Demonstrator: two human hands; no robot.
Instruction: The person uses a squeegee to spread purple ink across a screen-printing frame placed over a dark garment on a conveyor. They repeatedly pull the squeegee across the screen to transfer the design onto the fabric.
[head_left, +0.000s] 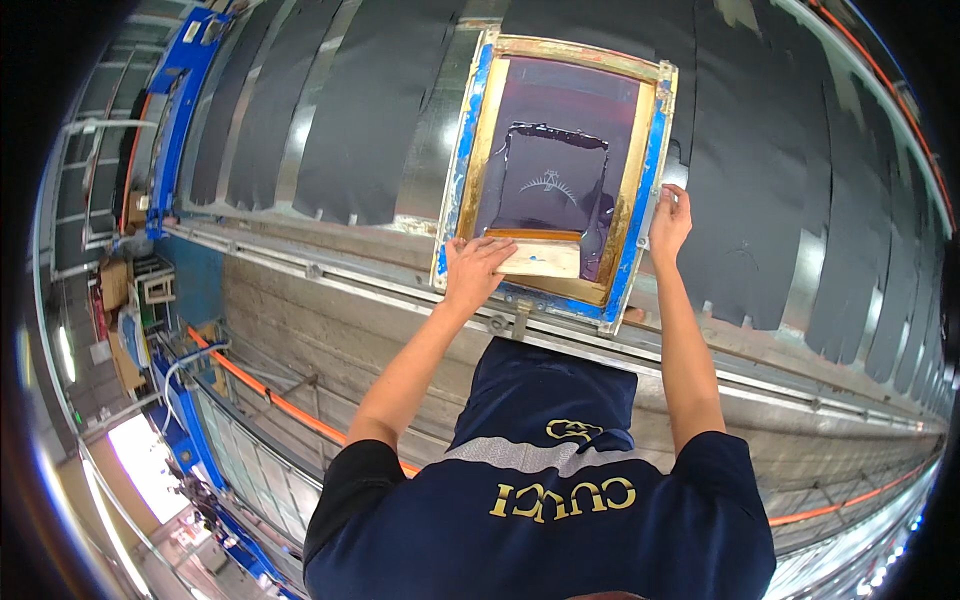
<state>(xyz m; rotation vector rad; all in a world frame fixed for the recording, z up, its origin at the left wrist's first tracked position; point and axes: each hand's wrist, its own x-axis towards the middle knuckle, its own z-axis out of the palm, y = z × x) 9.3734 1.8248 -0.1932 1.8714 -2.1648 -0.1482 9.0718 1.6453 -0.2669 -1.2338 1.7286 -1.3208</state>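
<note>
A screen printing frame (643,215) with blue-taped sides lies over the long table in front of me. Dark, glossy ink (530,205) covers part of its mesh, and a pale curved motif shows in the middle. Across the near end of the mesh lies a squeegee (545,259) with a pale wooden handle and an amber blade. My left hand (474,272) grips the left end of that handle, its fingers laid over the wood. On the far side, my right hand (669,226) closes its curled fingers at the frame's right edge; the fingertips are partly hidden.
Dark grey fabric pieces (375,110) lie flat along the table on both sides of the frame. A metal rail (790,385) runs along the table's near edge. Beyond an aisle at the left stand another table with an orange strip (265,385) and blue machine parts (185,95).
</note>
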